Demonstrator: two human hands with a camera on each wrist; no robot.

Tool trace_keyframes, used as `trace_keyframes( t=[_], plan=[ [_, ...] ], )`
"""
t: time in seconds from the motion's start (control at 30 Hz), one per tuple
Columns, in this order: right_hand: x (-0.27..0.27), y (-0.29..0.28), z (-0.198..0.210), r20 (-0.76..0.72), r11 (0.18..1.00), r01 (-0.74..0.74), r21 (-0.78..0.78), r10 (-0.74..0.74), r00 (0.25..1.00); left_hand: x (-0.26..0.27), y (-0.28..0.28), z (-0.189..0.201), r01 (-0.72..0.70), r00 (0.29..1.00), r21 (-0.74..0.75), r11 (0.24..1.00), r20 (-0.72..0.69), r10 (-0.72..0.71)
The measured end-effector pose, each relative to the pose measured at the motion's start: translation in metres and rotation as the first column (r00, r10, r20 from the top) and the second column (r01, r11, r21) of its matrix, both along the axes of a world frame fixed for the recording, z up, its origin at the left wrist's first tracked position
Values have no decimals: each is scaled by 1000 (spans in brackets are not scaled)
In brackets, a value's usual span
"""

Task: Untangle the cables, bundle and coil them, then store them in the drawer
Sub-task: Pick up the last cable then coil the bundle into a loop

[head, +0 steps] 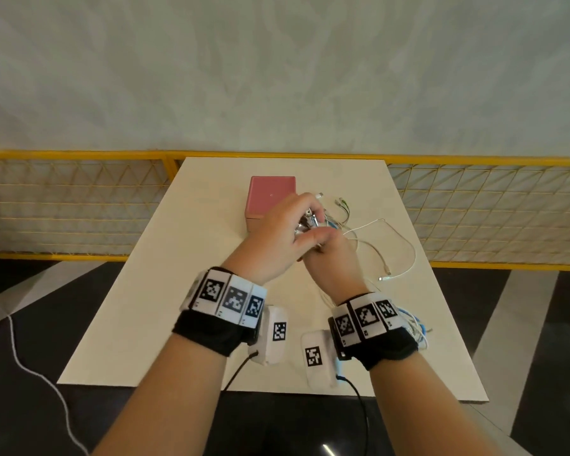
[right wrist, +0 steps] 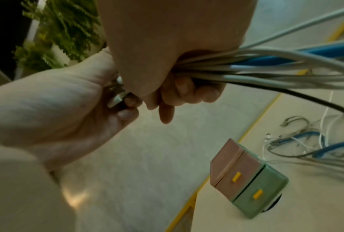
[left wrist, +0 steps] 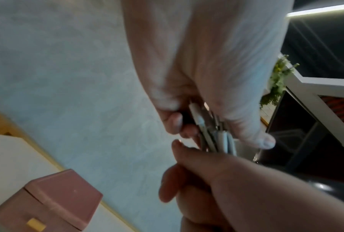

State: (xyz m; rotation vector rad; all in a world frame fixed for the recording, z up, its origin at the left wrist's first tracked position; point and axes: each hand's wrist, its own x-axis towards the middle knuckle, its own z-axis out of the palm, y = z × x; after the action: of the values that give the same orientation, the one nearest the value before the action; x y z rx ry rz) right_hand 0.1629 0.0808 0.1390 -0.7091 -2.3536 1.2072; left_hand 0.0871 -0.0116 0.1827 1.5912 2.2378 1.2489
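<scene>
Above the table, both hands meet on one bundle of cables [right wrist: 256, 69], grey, white, blue and black. My right hand [head: 328, 258] grips the bundle in a fist, which the right wrist view shows as the right hand [right wrist: 179, 66]. My left hand [head: 285, 225] pinches the metal plug ends [left wrist: 205, 125] at the bundle's top. More of the cables [head: 394, 248] trail loose over the table to the right. The small drawer box [head: 272, 195] stands behind the hands. Its pink upper drawer [right wrist: 240, 174] and green lower drawer [right wrist: 260, 194] are both closed.
The cream table [head: 185, 291] ends at a yellow mesh railing [head: 79, 205] at the back. A tangle of blue and white cable [head: 417, 327] lies at the table's right edge by my right wrist. Wrist-camera leads hang off the front edge.
</scene>
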Motion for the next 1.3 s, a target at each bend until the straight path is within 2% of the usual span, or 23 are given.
trace_keyframes(
  t=[0.07, 0.17, 0.2, 0.27, 0.33, 0.4, 0.47, 0.53, 0.63, 0.73, 0.8, 0.87, 0.93, 1.03, 1.13, 1.2, 1.23, 1.3],
  plan=[
    [5, -3, 2, -39, 998, -10, -62, 8, 999, 5, 0, -2, -12, 1000, 3, 1000, 3, 12],
    [12, -5, 2, -31, 995, -42, -94, 39, 999, 11, -5, -3, -68, 963, 130, 989, 269, 31],
    [14, -7, 3, -25, 994, -63, -92, 61, 998, 14, -5, -5, -107, 950, 162, 981, 308, 53],
    [17, -11, 7, -22, 990, -92, -103, 90, 996, 19, 0, -10, -170, 969, 152, 974, 206, 137],
    [20, -12, 7, -43, 986, -114, -124, 109, 993, 21, 0, -12, -160, 978, 133, 978, 155, 139],
    [21, -9, 6, -61, 984, -122, -127, 115, 991, 20, -6, -7, -155, 951, 169, 973, 293, 101],
    [22, -6, 4, -65, 984, -117, -136, 109, 992, 15, -15, -5, -181, 885, 267, 947, 465, 38],
    [22, -5, 3, -79, 984, -118, -134, 109, 991, 16, -20, -4, -183, 855, 294, 938, 519, 4],
    [25, -7, 4, -93, 989, -142, -47, 138, 986, 24, -15, -9, -162, 909, 162, 973, 409, 83],
    [26, -8, 4, -66, 990, -144, 2, 144, 987, 31, -13, -8, -151, 932, 125, 981, 349, 99],
    [28, -9, 9, -37, 990, -141, 21, 141, 989, 33, -14, -6, -121, 914, 132, 984, 400, 59],
    [30, -7, 12, -39, 993, -115, -10, 115, 993, 37, -15, -2, -16, 900, 132, 991, 433, -43],
    [29, -6, 15, -24, 991, -132, -25, 132, 991, 40, -12, -3, 27, 956, 126, 992, 286, -62],
    [24, -4, 12, 33, 979, -147, 143, 143, 989, 39, -4, -12, -105, 990, 203, 974, 111, 83],
    [25, -1, 8, -25, 989, -123, 76, 125, 992, 39, -2, -18, -190, 981, 245, 951, 95, 171],
    [30, 2, 9, -22, 967, -243, 73, 245, 969, 34, -4, -20, -290, 951, 223, 931, 176, 254],
    [34, 6, 9, 2, 943, -326, 70, 327, 945, 29, -6, -21, -362, 914, 215, 907, 273, 300],
    [41, 14, 8, 43, 901, -433, -8, 433, 900, 19, -12, -20, -487, 776, 190, 852, 542, 323]
  ],
)
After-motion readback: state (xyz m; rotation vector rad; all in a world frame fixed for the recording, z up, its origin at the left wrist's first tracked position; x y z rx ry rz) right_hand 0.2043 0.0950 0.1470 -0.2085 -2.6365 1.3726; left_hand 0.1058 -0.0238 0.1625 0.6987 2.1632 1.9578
